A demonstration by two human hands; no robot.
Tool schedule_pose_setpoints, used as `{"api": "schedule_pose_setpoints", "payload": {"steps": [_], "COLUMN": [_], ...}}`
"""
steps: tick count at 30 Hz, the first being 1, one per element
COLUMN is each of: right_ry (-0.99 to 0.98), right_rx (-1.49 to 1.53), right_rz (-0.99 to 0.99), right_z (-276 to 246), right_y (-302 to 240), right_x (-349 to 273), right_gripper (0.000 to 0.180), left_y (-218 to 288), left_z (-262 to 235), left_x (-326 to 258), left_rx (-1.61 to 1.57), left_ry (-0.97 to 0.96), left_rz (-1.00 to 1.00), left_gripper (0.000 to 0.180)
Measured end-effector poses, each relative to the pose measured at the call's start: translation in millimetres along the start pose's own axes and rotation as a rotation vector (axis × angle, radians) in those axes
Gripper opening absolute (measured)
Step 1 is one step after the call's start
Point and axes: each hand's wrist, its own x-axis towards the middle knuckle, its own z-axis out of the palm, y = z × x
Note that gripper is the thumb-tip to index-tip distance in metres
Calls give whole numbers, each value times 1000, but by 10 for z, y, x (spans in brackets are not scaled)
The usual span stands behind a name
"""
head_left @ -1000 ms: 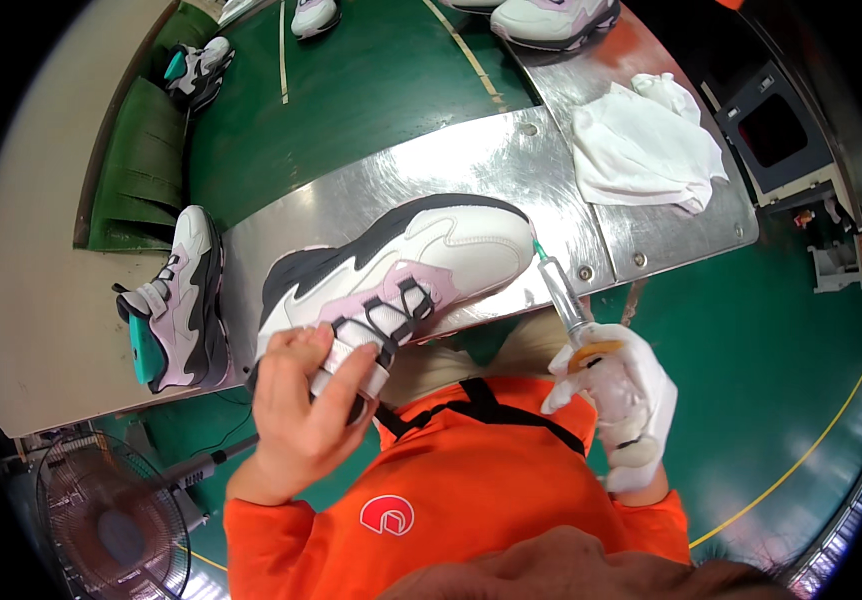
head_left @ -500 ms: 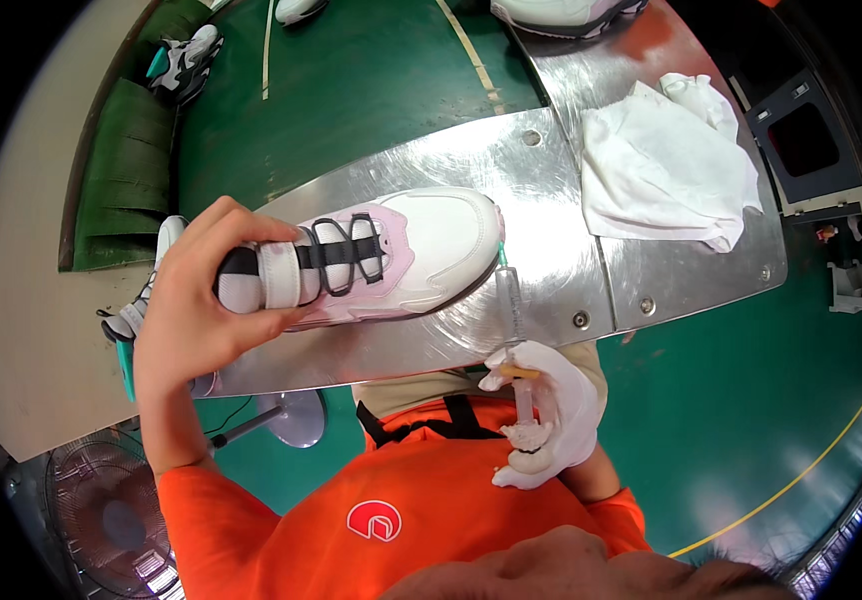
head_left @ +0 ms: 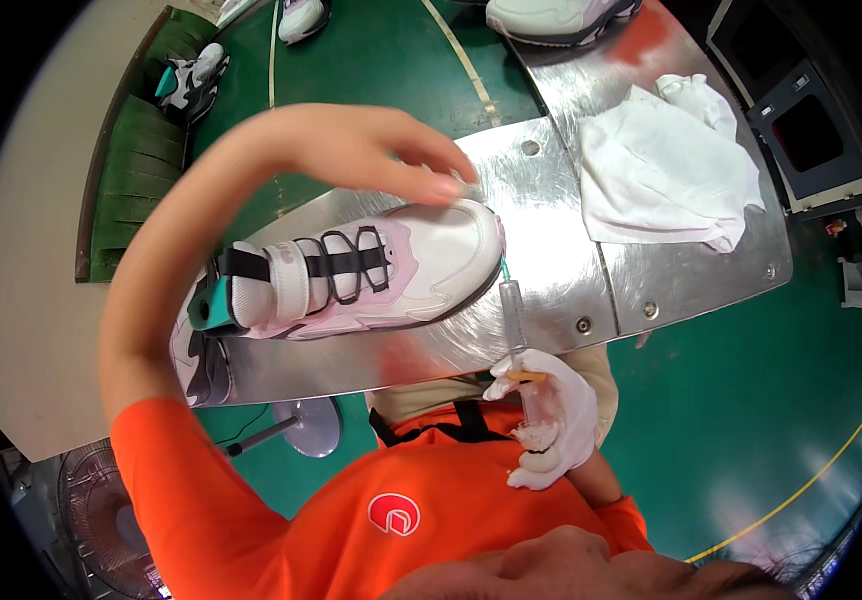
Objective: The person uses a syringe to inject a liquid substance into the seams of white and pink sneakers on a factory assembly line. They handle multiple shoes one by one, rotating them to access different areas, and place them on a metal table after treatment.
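Note:
A white and pink sneaker (head_left: 441,250) with black laces lies on its sole on the metal plate, toe to the right; a teal insert (head_left: 213,306) shows at its heel. My bare left hand (head_left: 376,150), somewhat blurred, is over the far side of the toe, thumb and fingers apart. Whether the thumb touches the shoe I cannot tell. My right hand (head_left: 569,405), in a white glove, is closed round a clear syringe (head_left: 512,312). The syringe's green tip (head_left: 505,268) meets the toe edge near the sole.
A crumpled white cloth (head_left: 666,170) lies on the metal table (head_left: 686,275) to the right. Another sneaker (head_left: 556,18) stands at the far edge. More shoes sit on the green belt (head_left: 371,60) and by its flap (head_left: 136,190). A fan (head_left: 111,510) is at lower left.
My left hand has let go of the shoe's ankle collar and swung right to above the toe. The shoe's heel is now uncovered. The syringe has stayed at the toe.

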Motion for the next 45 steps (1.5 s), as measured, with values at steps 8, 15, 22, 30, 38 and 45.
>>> {"api": "schedule_pose_setpoints", "payload": {"steps": [8,15,22,30,38,45], "right_ry": [17,-218,-485,-491,-331,-313], "right_rx": [29,-216,-188,162,30,-25], "right_rz": [30,-32,73,291,403,426], "right_z": [10,416,903,803,679,344], "right_y": [-653,-1572,-1291,-657,-507,-608], "right_x": [170,957,1637,2033,1979,1878], "right_gripper": [63,76,90,111,108,105], "left_y": [290,468,-344,-1039,-1368,-1354], "left_z": [379,607,1039,1214,1306,1299], "left_x": [19,-1214,-1375,-1337,-1219,-1207], "left_rx": [99,-294,-595,-954,-1176,-1190], "left_ry": [104,887,1426,1645,1716,1711], "left_rz": [108,519,736,621,524,475], "left_gripper": [51,65,50,38,37,42]}}
